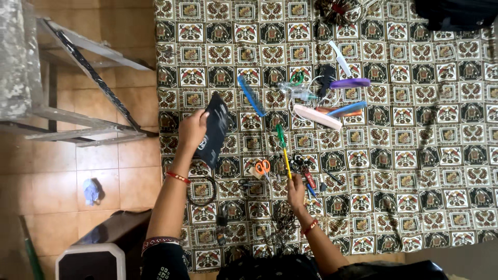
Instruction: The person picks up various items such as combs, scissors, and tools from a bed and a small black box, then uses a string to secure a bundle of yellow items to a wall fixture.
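1. The left hand (191, 128) is closing its fingers around the edge of a black pouch (212, 129), lifting it over the patterned cloth (415, 155).
2. The right hand (295, 189) is pinching the lower end of a yellow and green pencil (283, 150).
3. Orange scissors (263, 167) are lying just beside that hand; combs (316, 116) are lying farther off.

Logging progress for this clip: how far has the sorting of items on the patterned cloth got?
Early, it appears. Done: nothing visibly packed. In hand: left hand holds a black pouch; right hand grips a yellow-and-green screwdriver. Left: combs, orange-handled scissors and small tools lie loose on the cloth.
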